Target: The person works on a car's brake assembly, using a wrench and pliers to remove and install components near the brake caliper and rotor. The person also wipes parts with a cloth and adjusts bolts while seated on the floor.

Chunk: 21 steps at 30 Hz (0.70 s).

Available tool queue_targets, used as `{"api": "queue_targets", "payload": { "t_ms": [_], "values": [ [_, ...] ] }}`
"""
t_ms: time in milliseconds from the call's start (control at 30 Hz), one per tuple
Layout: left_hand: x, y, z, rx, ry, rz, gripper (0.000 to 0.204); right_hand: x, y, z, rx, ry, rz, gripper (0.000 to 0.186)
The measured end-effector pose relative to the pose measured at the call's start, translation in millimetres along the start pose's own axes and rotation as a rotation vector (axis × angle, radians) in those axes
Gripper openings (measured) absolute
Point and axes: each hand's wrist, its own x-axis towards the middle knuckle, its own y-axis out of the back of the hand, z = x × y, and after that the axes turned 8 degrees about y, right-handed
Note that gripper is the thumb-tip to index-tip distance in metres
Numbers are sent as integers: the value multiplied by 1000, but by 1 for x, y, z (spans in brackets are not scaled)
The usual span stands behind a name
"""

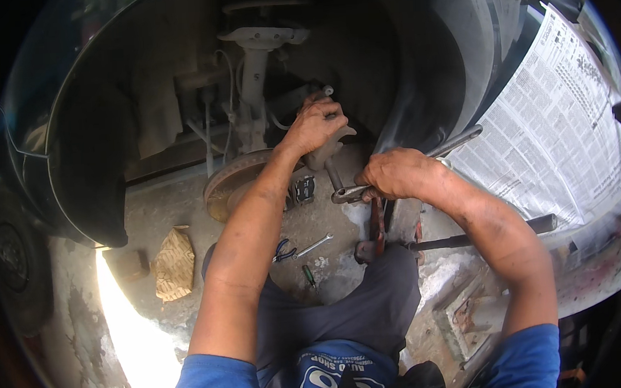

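Caliper in the left fingers, wrench in the right

Our left hand [315,122] has its fingers curled round the top of the caliper [322,155], which sits just below those fingers and leans toward our right hand [397,174]. There the fingers are closed on the wrench [354,192], whose head pokes out to their left, by the lower end of the caliper's pin [332,173]. We cannot tell whether the head is fully seated. A bar [459,142] sticks out beyond the right fingers, up and to the right; whether it belongs to the same wrench is hidden by our grip.

To work this well, we would brace the caliper firmly with the left fingers, so that it doesn't twist, and set the wrench square on the pin before loading it. A smooth pull beats a jerk, since a slip could drive our knuckles into the red piece [377,225] just below the right fingers.

The rusty disc [219,188] lies left of and below the left fingers. Nearer us on the floor, well below both hands' fingers, are the pliers [282,252] and screwdriver [309,275].
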Motion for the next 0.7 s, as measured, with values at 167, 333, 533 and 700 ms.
{"api": "queue_targets", "payload": {
  "t_ms": [167, 333, 533, 700],
  "values": [
    [1, 0, -3, 5, -69, 51, 29, 1, -3, 2, -30, 0, 31, 33],
    [0, -1, 1, 15, -139, 107, 27, 12, -4, -7, -229, 5, -43, 30],
    [2, -4, 6, -6, -153, 70, 27, 0, -14, 7, -156, 21, 22, 36],
    [4, 2, 3, -57, -78, 2, 25, -12, -4, 13, 131, -7, 16, 40]
  ]
}}
